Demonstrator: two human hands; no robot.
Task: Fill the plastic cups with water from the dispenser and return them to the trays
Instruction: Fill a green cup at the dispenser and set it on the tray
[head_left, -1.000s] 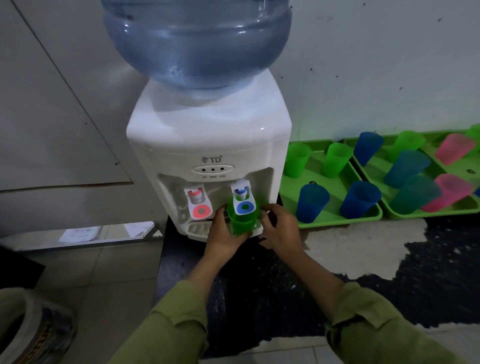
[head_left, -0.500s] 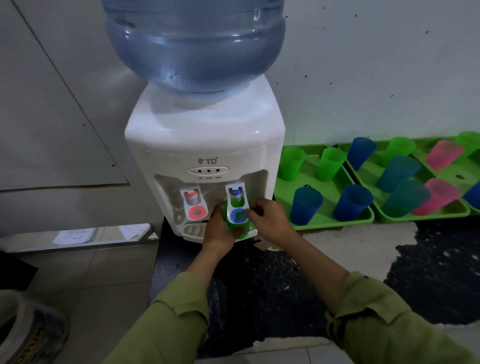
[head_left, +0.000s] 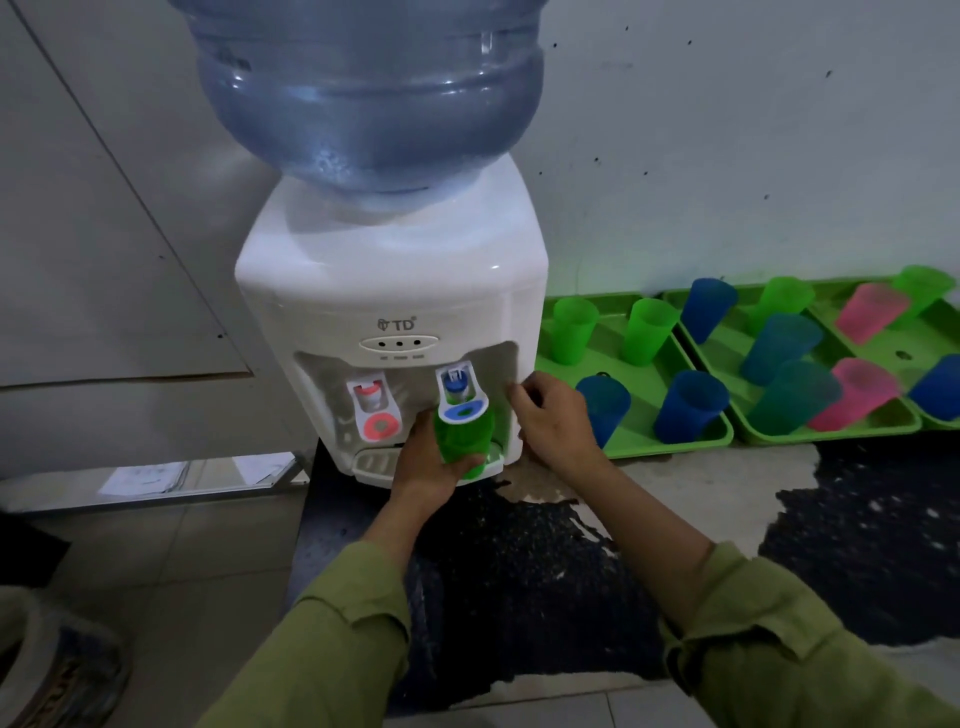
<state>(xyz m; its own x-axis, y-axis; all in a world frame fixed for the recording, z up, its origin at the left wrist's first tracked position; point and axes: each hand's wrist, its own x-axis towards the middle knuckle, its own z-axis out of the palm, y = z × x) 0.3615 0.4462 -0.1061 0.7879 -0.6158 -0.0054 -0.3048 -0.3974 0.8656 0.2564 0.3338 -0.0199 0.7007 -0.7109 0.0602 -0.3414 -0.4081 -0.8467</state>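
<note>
So the green cup (head_left: 462, 439) is right at the front of the dispenser (head_left: 389, 291), tucked under the blue tap (head_left: 460, 402) on the dispenser's right side, with its base over the drip tray (head_left: 371, 462). The left hand (head_left: 426, 470) grips it from the left and underneath: fingers wrapped round the cup's lower wall, thumb side hidden behind the cup. The cup's rim sits up against the blue tap's paddle. I can't tell how much water is in it, or whether any is running.

The right hand (head_left: 550, 415) is just right of the dispenser's front recess, holding nothing, fingers curled in toward the palm with the knuckles facing the dispenser. Whether a fingertip actually touches the casing, I can't tell. Both arms are in olive sleeves.

The red tap (head_left: 374, 410) is on the dispenser's left side, nobody on it. The big blue water bottle (head_left: 363, 93) sits upside down on top.

To the right of the dispenser, against the wall, is a row of green trays. The nearest tray (head_left: 670, 448) holds 4 cups: 2 green at the back and 2 blue at the front. The next tray (head_left: 831, 435) further right has a mix of blue, green, teal and pink ones. A 3rd tray is cut off by the frame edge.

Some papers (head_left: 143, 478) lie low down to the left of the dispenser.
</note>
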